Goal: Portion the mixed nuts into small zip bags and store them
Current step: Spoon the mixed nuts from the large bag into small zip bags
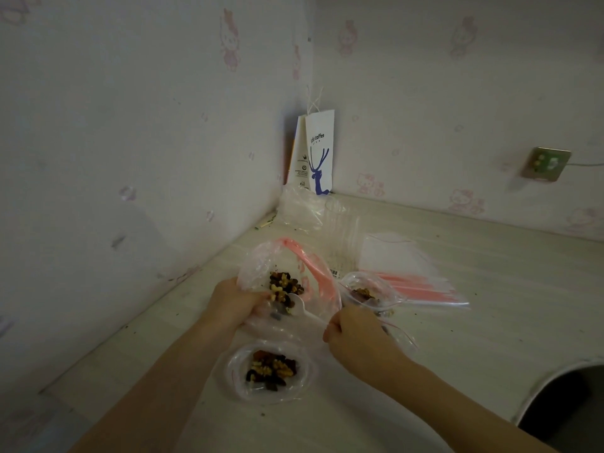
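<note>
Left hand (233, 300) grips the large clear pink-zippered plastic bag of mixed nuts (284, 286) at table centre; right hand (354, 333), fisted, pinches its rim. A filled small clear zip bag (271, 371) lies at 6 o'clock.

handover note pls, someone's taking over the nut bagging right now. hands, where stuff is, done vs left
Left hand: holds the big open bag of mixed nuts up by its side.
Right hand: closed on clear plastic at that bag's right edge; a white scoop sits in the nuts.
Filled small bag: lies open on the table, nearest the person, not zipped.
Second small bag: right of the big bag, open, partly filled.
Empty zip bags: stacked further right.
Done: one portion, a second begun.
Left: finish filling, zip all bags, store them.
</note>
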